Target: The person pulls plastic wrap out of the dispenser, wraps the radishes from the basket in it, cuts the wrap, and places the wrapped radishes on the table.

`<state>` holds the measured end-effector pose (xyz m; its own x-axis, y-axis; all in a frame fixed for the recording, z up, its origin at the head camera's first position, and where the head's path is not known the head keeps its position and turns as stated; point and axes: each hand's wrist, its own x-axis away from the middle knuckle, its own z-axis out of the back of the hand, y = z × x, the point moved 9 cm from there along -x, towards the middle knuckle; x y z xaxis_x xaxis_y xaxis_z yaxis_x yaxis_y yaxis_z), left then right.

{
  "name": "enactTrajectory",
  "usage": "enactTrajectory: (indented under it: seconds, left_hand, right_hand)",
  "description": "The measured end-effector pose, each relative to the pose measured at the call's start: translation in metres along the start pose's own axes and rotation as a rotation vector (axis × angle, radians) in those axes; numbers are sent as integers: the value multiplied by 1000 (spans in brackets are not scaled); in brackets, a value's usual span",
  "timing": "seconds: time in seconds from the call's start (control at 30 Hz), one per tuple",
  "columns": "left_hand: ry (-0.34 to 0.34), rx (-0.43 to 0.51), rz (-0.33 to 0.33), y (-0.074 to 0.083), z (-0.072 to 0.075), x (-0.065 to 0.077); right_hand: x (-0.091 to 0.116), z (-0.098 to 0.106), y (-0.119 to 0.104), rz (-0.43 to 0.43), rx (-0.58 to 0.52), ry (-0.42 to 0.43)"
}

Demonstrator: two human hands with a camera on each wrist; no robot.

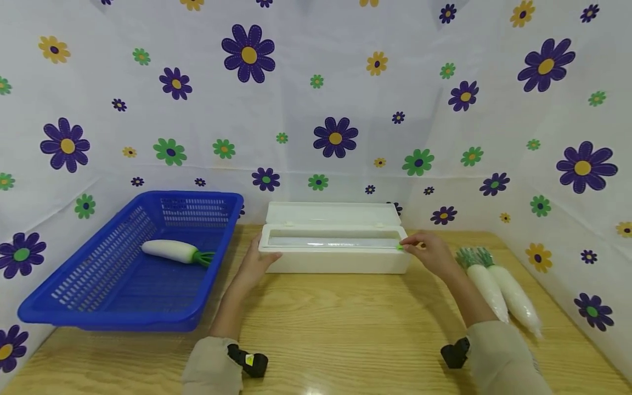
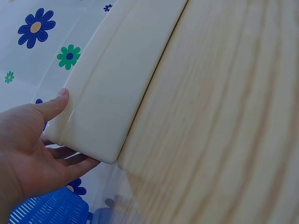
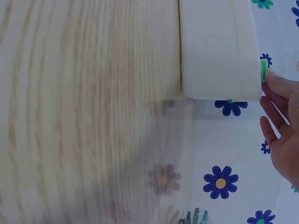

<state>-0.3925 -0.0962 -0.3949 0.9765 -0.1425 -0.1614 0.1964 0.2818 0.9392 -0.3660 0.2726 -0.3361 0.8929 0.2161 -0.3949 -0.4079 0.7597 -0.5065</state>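
Hanging behind everything, the flowered cloth closes the far side of the wooden table. Between the box's front edge and my sleeves, a wide stretch of wood gives room for moving. At left sits the blue basket; its right rim leaves only a narrow gap to the white box. This box stands near the table's far edge, its lid raised at the back, with a clear roll inside. To the right, well apart from the box, lie two wrapped radishes, side by side. One unwrapped radish lies in the basket, leaves toward its right wall. My left hand grips the box's left end, thumb on the upper edge. My right hand pinches, by thumb and finger, the small green tab at its right end.
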Motion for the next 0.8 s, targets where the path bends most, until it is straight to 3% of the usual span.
enactTrajectory:
  seconds: [0.37,0.63,0.8]
  left_hand:
    - [11,-48,24,-6,17,5]
    - [4,23,-42,-4,8,0]
    - [5,14,2,-4,1,0]
  right_hand:
    - [-13,-22,-13,60,-29,-11]
    - [-34,-62,-61,116,-87,-75]
    - [-48,-88,-90,137,-126,-98]
